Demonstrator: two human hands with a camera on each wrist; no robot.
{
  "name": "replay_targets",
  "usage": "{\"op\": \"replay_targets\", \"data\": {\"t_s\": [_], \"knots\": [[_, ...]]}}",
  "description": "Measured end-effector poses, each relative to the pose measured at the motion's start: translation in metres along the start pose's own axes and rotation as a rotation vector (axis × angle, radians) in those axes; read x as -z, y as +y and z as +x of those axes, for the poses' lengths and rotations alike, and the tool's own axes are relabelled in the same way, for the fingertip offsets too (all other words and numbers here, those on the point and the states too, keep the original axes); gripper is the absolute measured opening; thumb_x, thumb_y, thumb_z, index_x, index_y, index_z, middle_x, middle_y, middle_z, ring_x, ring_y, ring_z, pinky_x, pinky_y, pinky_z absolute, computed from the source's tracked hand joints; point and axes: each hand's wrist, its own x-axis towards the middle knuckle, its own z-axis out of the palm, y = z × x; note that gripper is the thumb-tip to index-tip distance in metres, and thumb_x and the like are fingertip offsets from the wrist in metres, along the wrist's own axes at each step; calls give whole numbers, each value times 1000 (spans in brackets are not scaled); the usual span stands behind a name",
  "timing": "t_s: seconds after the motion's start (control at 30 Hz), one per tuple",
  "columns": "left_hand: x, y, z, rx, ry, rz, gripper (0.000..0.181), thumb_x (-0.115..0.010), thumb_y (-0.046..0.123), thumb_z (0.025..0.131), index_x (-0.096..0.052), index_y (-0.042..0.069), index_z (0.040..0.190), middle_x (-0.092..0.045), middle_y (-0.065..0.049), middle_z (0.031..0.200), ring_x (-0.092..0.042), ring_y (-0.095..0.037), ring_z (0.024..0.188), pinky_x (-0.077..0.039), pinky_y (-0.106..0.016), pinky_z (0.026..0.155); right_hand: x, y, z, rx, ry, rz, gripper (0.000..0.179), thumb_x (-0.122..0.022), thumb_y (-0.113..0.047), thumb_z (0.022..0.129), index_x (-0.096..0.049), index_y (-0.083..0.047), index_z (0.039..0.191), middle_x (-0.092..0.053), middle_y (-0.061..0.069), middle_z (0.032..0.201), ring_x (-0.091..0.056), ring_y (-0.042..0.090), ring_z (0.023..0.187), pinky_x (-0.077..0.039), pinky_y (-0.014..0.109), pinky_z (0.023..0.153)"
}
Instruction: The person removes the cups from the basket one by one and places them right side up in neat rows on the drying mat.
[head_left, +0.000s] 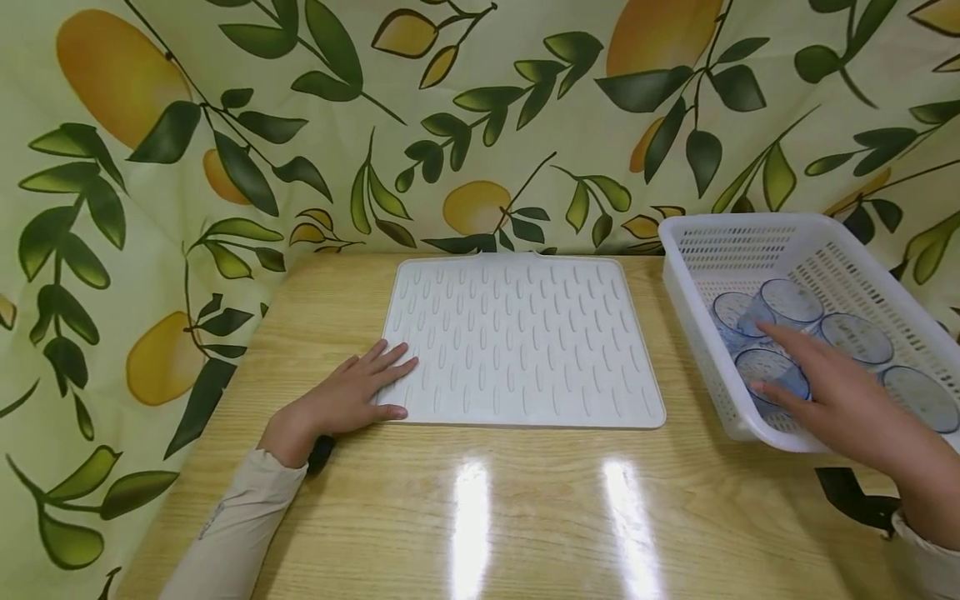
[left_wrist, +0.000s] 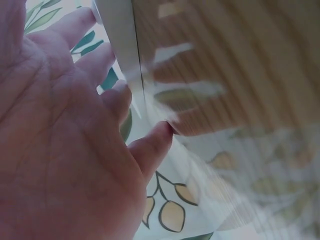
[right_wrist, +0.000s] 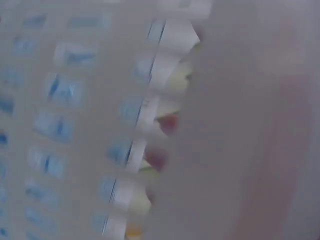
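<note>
Left hand (head_left: 360, 387) spread on white mat (head_left: 517, 342); right hand (head_left: 847, 400) fingers parted over blue cups (head_left: 855, 340) in basket (head_left: 711, 354), contact unclear. Cups likely light, slick, maybe breakable; grip sides.

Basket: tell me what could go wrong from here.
The cups stand close together in the basket, so the right hand, reaching among them, might knock one into another. The left hand rests at the edge of the mat and could nudge it askew.
</note>
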Motion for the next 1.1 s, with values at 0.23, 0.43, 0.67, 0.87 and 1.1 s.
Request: {"op": "replay_targets", "data": {"t_s": [0.23,0.43,0.67,0.87,1.1], "knots": [[1,0,-1,14,-4,-7,76,-62,49,94,-32,21,157,-19,-8,168,-7,-40,155,-14,-70,117,1,13,4,-64,-134,-120,97,-83,-40,78,-34,2,150,-40,44,138,-40,65,119,-37,79,87],[2,1,0,2,10,-7,74,-62,47,94,-33,20,157,-21,-9,167,-9,-41,155,-15,-70,117,-2,18,6,-65,-126,-149,99,-86,-41,73,-37,1,149,-43,45,137,-42,67,118,-39,78,85],[1,-1,1,0,7,-20,75,-64,45,94,-33,20,157,-19,-9,167,-8,-41,155,-14,-71,117,-4,23,8,-62,-112,-169,98,-88,-42,71,-42,1,146,-45,44,137,-45,65,119,-40,77,84],[0,-5,1,-13,1,-45,73,-64,39,94,-33,21,157,-19,-9,168,-7,-40,155,-13,-70,117,-6,23,8,-69,-113,-154,96,-87,-44,72,-44,2,145,-46,41,134,-49,59,114,-37,77,81],[1,-4,-1,-16,12,-31,73,-65,40,93,-34,20,156,-21,-10,167,-9,-41,155,-16,-70,117,-7,22,9,-98,-78,-114,90,-85,-38,74,-45,4,143,-43,42,134,-43,61,115,-29,78,83]]}}
